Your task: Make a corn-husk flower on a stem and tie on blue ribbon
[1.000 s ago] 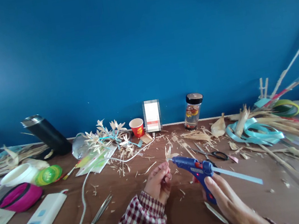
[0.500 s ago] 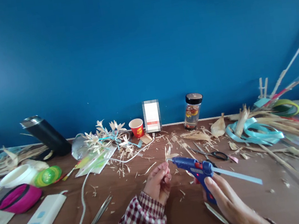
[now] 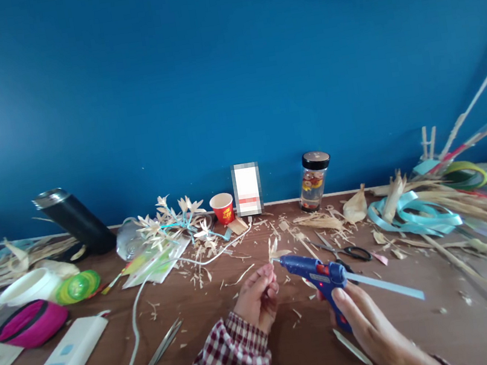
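Note:
Between thumb and fingertips, my left hand [image 3: 260, 294] pinches the base of a small pale flower [image 3: 273, 250] with narrow, dry petals. My right hand [image 3: 359, 314] is wrapped round the handle of a blue glue gun [image 3: 316, 272], whose small light glows red. The gun's nozzle points left and meets the flower's lower part, just above my left fingertips. A long translucent glue stick [image 3: 390, 287] sticks out of the gun's back. My right fingers are partly hidden behind the handle.
Scissors [image 3: 149, 364] lie at front left beside a white power strip [image 3: 75, 360]. More scissors [image 3: 348, 251] lie behind the glue gun. A flower spray [image 3: 180, 219], a red paper cup [image 3: 222, 209] and a lidded jar [image 3: 314, 181] are along the wall. Blue ribbon [image 3: 413, 215] is coiled at right.
Almost nothing differs. The rear end of the glue stick has shifted slightly up and left; my left hand and the flower stay in place.

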Motion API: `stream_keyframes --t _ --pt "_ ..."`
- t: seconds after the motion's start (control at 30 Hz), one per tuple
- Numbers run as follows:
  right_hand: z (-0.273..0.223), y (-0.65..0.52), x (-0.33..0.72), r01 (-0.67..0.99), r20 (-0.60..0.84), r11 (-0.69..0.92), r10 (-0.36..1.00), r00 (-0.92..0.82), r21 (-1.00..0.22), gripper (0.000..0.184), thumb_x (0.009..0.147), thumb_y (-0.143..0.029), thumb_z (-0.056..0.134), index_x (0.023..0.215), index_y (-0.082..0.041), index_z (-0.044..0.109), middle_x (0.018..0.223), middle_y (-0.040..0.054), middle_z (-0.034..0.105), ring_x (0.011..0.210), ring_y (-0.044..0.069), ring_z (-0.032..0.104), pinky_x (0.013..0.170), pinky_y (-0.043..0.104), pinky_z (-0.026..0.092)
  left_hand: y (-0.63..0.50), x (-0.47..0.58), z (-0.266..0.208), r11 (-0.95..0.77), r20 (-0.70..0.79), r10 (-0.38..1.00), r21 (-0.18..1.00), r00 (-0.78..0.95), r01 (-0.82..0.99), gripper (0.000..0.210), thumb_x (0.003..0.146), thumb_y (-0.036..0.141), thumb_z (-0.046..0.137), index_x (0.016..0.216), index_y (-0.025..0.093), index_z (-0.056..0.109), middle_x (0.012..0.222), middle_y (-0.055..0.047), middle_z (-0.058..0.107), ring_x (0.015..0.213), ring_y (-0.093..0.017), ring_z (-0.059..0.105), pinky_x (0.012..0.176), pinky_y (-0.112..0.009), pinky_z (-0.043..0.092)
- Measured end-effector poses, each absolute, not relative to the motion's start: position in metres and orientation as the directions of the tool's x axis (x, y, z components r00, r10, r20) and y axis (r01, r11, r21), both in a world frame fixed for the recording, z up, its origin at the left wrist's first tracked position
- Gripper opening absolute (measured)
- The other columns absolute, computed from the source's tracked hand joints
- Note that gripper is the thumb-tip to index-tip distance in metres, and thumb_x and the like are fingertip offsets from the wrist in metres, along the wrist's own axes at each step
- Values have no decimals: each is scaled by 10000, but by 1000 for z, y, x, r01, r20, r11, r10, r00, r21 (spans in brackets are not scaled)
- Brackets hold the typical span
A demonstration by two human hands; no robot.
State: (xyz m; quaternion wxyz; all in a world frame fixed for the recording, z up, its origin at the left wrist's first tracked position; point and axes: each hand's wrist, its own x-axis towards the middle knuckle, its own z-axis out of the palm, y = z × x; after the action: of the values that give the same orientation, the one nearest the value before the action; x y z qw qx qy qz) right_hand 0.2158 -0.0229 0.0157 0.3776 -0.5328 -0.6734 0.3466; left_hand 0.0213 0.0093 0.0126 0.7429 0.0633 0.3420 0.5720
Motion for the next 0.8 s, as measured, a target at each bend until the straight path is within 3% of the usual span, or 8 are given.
stream_keyframes --t 0.43,0.8 --pt "13 -22 217 526 180 220 975 -127 -821 414 876 -481 330 892 -189 623 752 64 636 766 202 593 692 254 491 9 21 11 342 -444 889 481 113 -807 49 756 44 570 750 82 601 605 3 550 453 -18 518 394 -66 456" --pt "9 -23 220 506 158 221 974 -165 -834 405 897 -452 292 909 -184 596 713 45 624 673 174 581 637 242 488 10 19 15 329 -430 896 484 107 -811 70 764 38 555 736 80 602 601 3 537 450 -21 514 387 -67 455"
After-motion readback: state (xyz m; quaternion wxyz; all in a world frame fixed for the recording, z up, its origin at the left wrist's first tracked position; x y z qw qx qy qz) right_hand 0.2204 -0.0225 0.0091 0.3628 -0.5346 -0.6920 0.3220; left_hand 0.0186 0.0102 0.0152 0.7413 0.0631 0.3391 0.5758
